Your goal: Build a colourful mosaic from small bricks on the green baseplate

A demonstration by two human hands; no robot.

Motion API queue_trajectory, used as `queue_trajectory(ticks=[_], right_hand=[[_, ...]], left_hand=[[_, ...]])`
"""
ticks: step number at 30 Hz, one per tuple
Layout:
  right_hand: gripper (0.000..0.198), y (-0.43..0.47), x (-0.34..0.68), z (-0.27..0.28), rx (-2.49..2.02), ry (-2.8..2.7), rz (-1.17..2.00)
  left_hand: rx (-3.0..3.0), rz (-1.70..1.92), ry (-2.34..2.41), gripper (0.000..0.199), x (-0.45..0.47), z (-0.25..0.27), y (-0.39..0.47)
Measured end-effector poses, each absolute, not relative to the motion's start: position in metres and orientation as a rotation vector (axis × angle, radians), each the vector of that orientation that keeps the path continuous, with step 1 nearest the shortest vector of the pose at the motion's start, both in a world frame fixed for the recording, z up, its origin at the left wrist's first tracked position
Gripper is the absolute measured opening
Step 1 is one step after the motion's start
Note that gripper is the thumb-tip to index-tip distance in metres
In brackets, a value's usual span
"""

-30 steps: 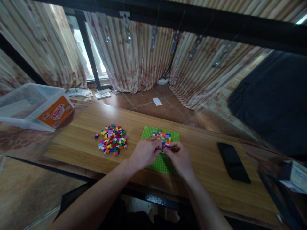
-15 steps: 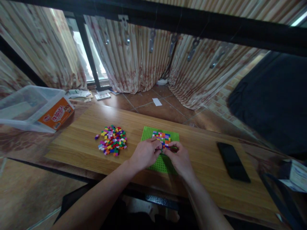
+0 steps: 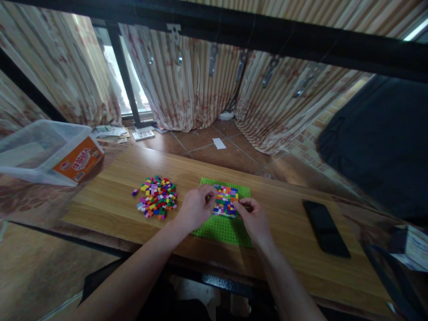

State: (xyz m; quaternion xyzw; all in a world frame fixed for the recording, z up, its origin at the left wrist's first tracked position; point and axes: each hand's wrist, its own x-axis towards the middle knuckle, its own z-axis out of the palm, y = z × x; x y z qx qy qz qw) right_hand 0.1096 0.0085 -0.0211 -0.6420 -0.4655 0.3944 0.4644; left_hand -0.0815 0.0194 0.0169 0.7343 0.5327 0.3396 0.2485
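Note:
A green studded baseplate (image 3: 220,229) lies on the wooden table, with a block of multicoloured toy bricks (image 3: 225,200) packed on its upper middle. At the block's left edge is my left hand (image 3: 197,207), closed with thumb and fingertips together; whatever may be between them is hidden. My right hand (image 3: 254,219) is curled at the right edge, its thumb and index tips close together against the bricks. Whether it pinches a brick cannot be made out. Further left lies a loose heap of small coloured bricks (image 3: 157,196), and a purple brick (image 3: 135,192) sits apart from it.
A black phone (image 3: 326,228) rests on the right part of the wooden table (image 3: 287,254). At the far left stands a clear plastic box (image 3: 40,174) with an orange label. Papers (image 3: 110,131) lie beyond the table's back edge, before the curtains (image 3: 180,89).
My left hand has drawn back leftward from the front of the block, uncovering more of the bricks. The right hand has stayed at the right edge, with the two hands now further apart.

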Motion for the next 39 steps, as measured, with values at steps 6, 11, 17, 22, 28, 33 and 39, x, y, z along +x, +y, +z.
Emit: queue_trajectory(ticks=[6,11,17,22,28,33,39], right_hand=[[0.041,0.003,0.103,-0.023,-1.594,-1.208,0.883],[0.042,0.002,0.105,-0.025,-1.579,-1.248,0.934],[0.051,0.004,0.109,-0.029,-1.595,-1.281,0.946],[0.062,0.004,0.110,-0.035,-1.706,-1.421,0.855],[0.068,0.001,0.120,-0.040,-1.746,-1.476,0.817],[0.068,0.001,0.121,-0.038,-1.749,-1.553,0.747],[0.072,0.001,0.117,-0.030,-1.807,-1.560,0.737]], left_hand=[[1.840,0.828,1.642,0.022,-0.082,0.009,0.026],[1.800,0.752,1.566,0.026,-0.079,0.006,0.027],[1.795,0.740,1.549,0.023,-0.076,0.006,0.023],[1.817,0.701,1.548,0.022,-0.075,0.007,0.025],[1.856,0.629,1.522,0.024,-0.072,0.010,0.020],[1.925,0.587,1.526,0.026,-0.086,0.016,0.024],[2.000,0.500,1.634,0.020,-0.160,0.032,0.044]])
